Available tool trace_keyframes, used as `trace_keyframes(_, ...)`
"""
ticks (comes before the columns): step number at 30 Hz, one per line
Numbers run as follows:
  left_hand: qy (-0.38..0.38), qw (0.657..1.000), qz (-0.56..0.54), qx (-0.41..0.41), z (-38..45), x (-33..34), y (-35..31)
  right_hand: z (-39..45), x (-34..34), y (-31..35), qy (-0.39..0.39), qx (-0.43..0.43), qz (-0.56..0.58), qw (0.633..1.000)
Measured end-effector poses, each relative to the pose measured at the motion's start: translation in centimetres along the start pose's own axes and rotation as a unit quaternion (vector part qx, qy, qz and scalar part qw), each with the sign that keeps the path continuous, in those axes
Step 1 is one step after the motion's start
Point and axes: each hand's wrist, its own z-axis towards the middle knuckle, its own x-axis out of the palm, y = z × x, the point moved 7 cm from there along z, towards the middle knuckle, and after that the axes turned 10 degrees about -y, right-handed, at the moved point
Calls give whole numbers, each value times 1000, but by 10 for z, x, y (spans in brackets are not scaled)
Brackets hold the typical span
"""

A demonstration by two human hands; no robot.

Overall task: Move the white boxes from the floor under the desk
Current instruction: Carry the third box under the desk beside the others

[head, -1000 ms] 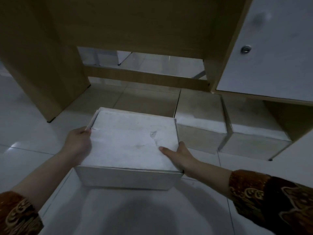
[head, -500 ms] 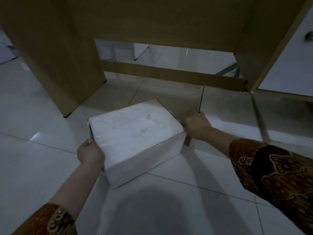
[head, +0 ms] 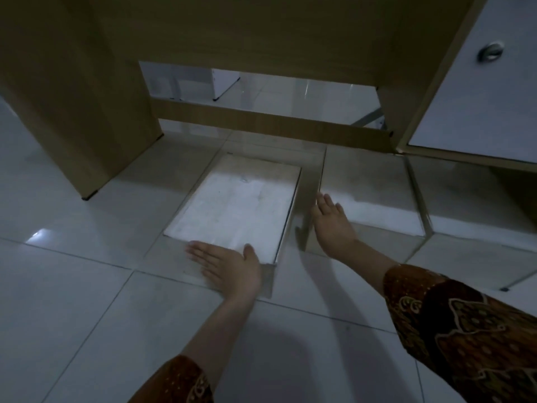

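A white box (head: 241, 207) rests on the tiled floor in the desk's knee space, its near end sticking out toward me. My left hand (head: 229, 266) lies flat and open against its near side, fingers spread to the left. My right hand (head: 331, 225) is open, palm beside the gap between this box and a second white box (head: 374, 196) to its right. A third white box (head: 476, 210) sits further right, partly under the cabinet. Neither hand grips anything.
The wooden desk has a left side panel (head: 84, 117), a low back rail (head: 261, 123) and a white cabinet door with a round metal knob (head: 491, 52) at the right. Pale glossy floor tiles (head: 72, 301) spread in front and to the left.
The box was turned from its slanted pose and pushed forward under the desk. Both hands let go of its edges and now rest open, the left against its near side.
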Motion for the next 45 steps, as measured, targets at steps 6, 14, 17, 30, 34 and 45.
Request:
trace_keyframes(6, 78, 990, 11, 116, -33, 8, -7, -12, -21, 8, -18, 59, 171, 983)
trace_keyframes(14, 38, 890, 209, 403, 12, -21, -4, -55, -27, 94, 22, -177, 139, 974)
trace_keyframes(17, 84, 803, 301, 507, 37, -16, -8, -59, -17, 101, -3, -176, 113, 978)
trace_keyframes(30, 105, 770, 319, 542, 53, 36, -44, -33, -14, 71, -26, -177, 62, 982)
trace_keyframes(34, 108, 770, 320, 542, 54, 60, -58, -19, -9, 54, -39, -167, 27, 985)
trace_keyframes(45, 103, 760, 350, 538, 53, 91, -73, 0, -4, 34, -35, -129, -21, 991)
